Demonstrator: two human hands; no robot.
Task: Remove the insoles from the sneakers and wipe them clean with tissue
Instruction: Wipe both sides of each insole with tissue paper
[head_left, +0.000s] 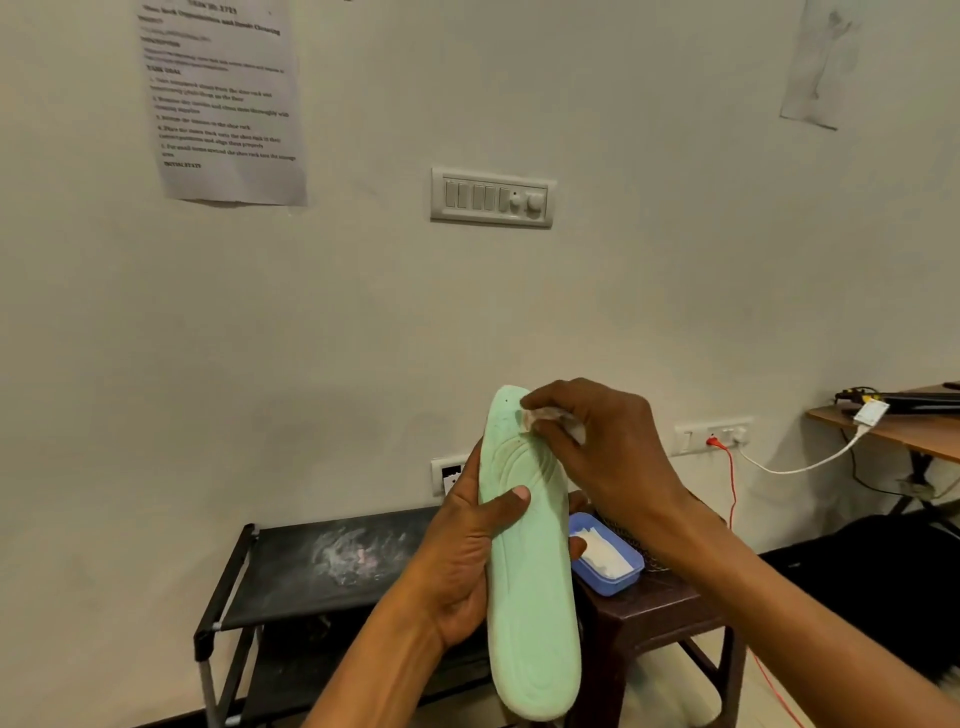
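Fingers (577, 548) of the left hand (462, 561) are curled round the insole (535, 597) at its middle, judged the best hold for light, floppy foam, while tissue (545, 418) is pinched by the right hand (608, 447).

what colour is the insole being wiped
Pale mint green insole, seen clearly in the head view.

Only one camera is at work here, worn on the person's head. It looks out from eye height, square at the pale wall (363, 322) and tipped a little downward. Its wide lens bends the edges, so the printed sheet (223, 98) in the upper left leans. The left grip (467, 566) and right grip (608, 447) sit close to the lens in the lower middle, with the forearms entering from the bottom edge. The shoe rack (311, 566) and stool (660, 618) lie farther off along the bottom, seen from above.
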